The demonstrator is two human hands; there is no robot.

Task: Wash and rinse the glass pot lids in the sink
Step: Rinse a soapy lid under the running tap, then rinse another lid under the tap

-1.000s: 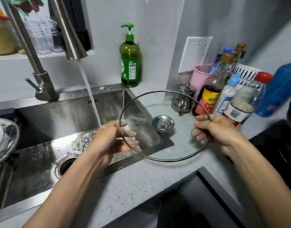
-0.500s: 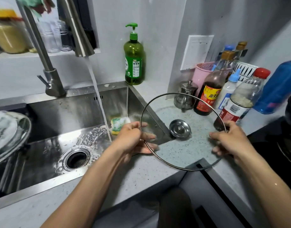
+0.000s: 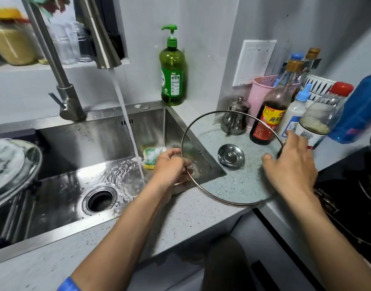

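Note:
A round glass pot lid (image 3: pixel 243 181) with a metal rim and a steel knob (image 3: pixel 230 155) lies low over the speckled counter, its left edge reaching over the sink's right corner. My left hand (image 3: pixel 170 166) pinches the lid's left rim. My right hand (image 3: pixel 291 162) sits on the right rim with its fingers spread and relaxed. Water runs from the faucet (image 3: pixel 96 38) into the steel sink (image 3: pixel 54 238). A second, soapy glass lid (image 3: pixel 10 164) rests at the sink's left end. A yellow-green sponge (image 3: pixel 152 156) lies in the sink by my left hand.
A green dish soap bottle (image 3: pixel 172 70) stands behind the sink corner. A small steel pot (image 3: pixel 235 118), sauce bottles (image 3: pixel 270 114) and a pink cup (image 3: pixel 258 95) crowd the counter's back right. A black stove (image 3: pixel 352 185) lies at the right. The drain (image 3: pixel 99 200) is open.
The lid has moved right, out from over the sink, and down toward the counter. My right hand has loosened from a curled grip to spread fingers on the rim.

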